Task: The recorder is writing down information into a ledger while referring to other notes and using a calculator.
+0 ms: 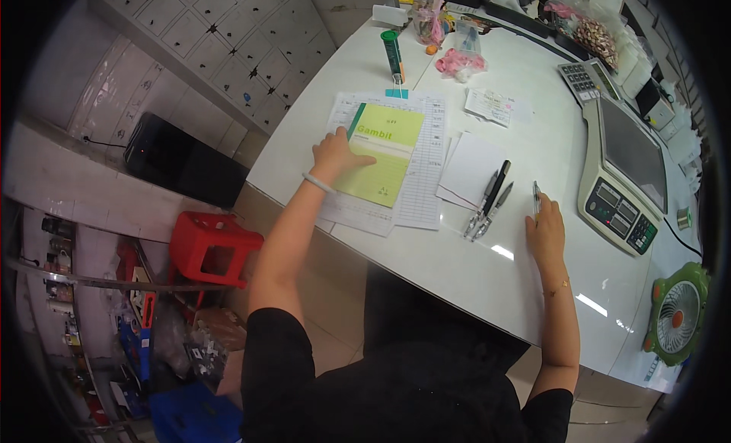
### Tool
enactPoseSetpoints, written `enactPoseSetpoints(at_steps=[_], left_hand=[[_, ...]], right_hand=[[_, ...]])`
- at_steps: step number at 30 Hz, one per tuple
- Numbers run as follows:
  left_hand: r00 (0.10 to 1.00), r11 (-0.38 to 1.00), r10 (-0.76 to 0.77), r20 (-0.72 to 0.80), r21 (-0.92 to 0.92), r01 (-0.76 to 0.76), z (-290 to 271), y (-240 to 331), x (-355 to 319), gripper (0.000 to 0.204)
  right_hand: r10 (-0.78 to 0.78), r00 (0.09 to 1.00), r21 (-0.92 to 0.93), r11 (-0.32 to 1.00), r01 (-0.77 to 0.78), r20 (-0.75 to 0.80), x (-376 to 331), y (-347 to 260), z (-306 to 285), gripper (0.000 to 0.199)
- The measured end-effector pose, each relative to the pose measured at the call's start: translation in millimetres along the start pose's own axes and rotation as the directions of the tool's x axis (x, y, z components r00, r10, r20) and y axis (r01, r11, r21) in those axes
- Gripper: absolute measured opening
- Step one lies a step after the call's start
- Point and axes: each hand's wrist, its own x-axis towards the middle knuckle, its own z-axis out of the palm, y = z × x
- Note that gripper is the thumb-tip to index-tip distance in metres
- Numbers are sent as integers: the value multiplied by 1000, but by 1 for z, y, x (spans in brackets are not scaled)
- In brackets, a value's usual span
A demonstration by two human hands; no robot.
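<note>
A yellow-green notebook [386, 134] with a dark green spine strip lies on written sheets [426, 176] on the white table. My left hand [335, 157] rests at the notebook's left edge, fingers spread and the thumb stretched across its cover. Farther right, my right hand [547, 230] is low over the tabletop with its fingers closed around a pen [536, 191], whose upper end sticks out past the fingertips. Between the hands, several pens [495, 190] lie in a bunch, partly over blank white paper slips [468, 169].
A weighing scale [624, 169] stands at the right, with a green fan [676, 313] nearer me. Behind the notebook are a green-capped tube [392, 54], pink plastic [459, 63] and a receipt [489, 106]. A red stool [209, 245] stands left of the table.
</note>
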Motion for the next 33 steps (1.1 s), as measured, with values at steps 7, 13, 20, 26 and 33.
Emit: enactPoseSetpoints(at_steps=[7,13,20,26,33], left_hand=[[997,901,65,-50,-426,-81,29,-73,26,89],[988,956,-38,-149,-294,-8,31,-123,38,90],[985,888,9,-171,-452,-87,24,-99,28,90],[985,829,-32,-167,-555,-67,34,-116,21,86],[946,792,-55,-319,-591,-153,44,-138,19,83]], right_hand=[[287,943,138,940,-311,171,2,18,-7,40],[-38,984,113,992,58,-175,11,-11,1,44],[-91,815,774,389,-499,572,10,-126,31,53],[163,712,725,-36,-687,683,20,-173,32,58],[166,692,707,-48,-706,702,4,-188,45,65]])
